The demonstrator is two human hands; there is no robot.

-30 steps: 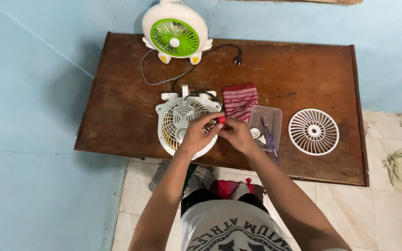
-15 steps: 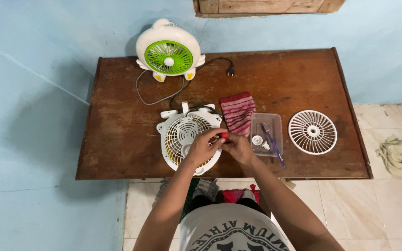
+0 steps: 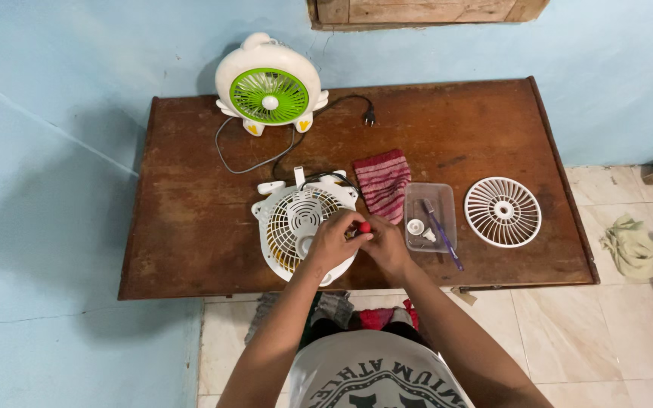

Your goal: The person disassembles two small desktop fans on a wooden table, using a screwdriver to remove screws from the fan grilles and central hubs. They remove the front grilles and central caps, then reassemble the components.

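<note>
Where the brown tabletop fills the middle of the frame, a white fan housing is lain flat at lower centre; its right edge is covered by the left hand and right hand, whose grip is closed together on a small red-tipped tool.

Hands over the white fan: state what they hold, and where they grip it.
Both hands, left and right, pinch a small red-tipped tool; the grip point is hidden by fingers.
</note>
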